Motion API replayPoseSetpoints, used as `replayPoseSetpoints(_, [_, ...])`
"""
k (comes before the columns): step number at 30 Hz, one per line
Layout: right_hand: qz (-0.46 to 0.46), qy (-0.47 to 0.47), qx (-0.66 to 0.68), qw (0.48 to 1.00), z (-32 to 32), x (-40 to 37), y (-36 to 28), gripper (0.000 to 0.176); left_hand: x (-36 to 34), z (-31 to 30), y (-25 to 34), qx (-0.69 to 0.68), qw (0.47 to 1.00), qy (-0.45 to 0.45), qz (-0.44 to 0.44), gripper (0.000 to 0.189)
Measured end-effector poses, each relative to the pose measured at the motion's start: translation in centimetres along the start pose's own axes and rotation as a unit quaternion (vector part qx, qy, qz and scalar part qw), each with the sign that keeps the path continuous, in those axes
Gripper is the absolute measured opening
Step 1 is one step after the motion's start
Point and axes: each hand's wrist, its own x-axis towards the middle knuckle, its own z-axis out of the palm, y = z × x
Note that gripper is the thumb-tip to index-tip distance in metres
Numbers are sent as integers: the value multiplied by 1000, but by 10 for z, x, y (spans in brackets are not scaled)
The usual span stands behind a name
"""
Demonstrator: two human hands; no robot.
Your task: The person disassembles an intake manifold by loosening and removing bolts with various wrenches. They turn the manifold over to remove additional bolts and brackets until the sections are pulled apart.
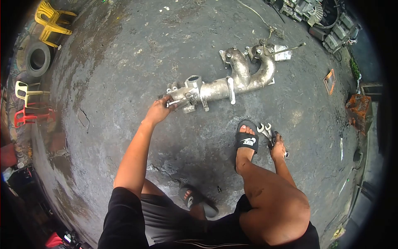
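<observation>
A silver cast-metal intake manifold (215,89) lies on the dark concrete floor, its curved runners at the right. My left hand (158,111) is closed at the manifold's left end, fingers among the small fittings there; a slim shiny bar shows beside the fingertips. A bright metal bar (231,91) crosses the manifold's middle. Low at the right, beside my sandalled foot (247,139), my right hand (278,148) is closed around a few combination wrenches (266,130). Their open jaws point up and left, and a ring end shows below the hand.
A flat pale packet (282,52) and a thin rod (289,49) lie by the runners. Engine parts (315,16) are heaped at the upper right. An orange, rusty container (359,112) stands at the right. Plastic chairs (52,23) and a tyre (37,59) line the left side.
</observation>
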Motion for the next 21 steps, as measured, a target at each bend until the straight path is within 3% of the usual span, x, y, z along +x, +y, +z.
replayPoseSetpoints(2, [28, -51, -18, 998, -2, 0, 2, 62, 3, 6, -1, 13, 1000, -5, 23, 35])
replayPoseSetpoints(4, [49, -45, -20, 998, 4, 0, 9, 61, 2, 7, -9, 36, 990, 73, 111, 31])
replayPoseSetpoints(7, [60, -28, -23, 998, 23, -6, 24, 56, -15, -18, 5, 115, 980, 59, 151, 30])
replayPoseSetpoints(10, [37, 91, -27, 995, 42, -10, 27, 50, -21, -37, 19, 209, 966, 15, 148, 27])
replayPoseSetpoints(13, [37, 44, 31, 998, 7, -14, 0, 50, -7, -40, 15, 178, 971, 15, 160, 27])
replayPoseSetpoints(21, [13, 78, 31, 996, 12, -2, -7, 47, 27, -58, 47, 232, 962, 10, 140, 27])
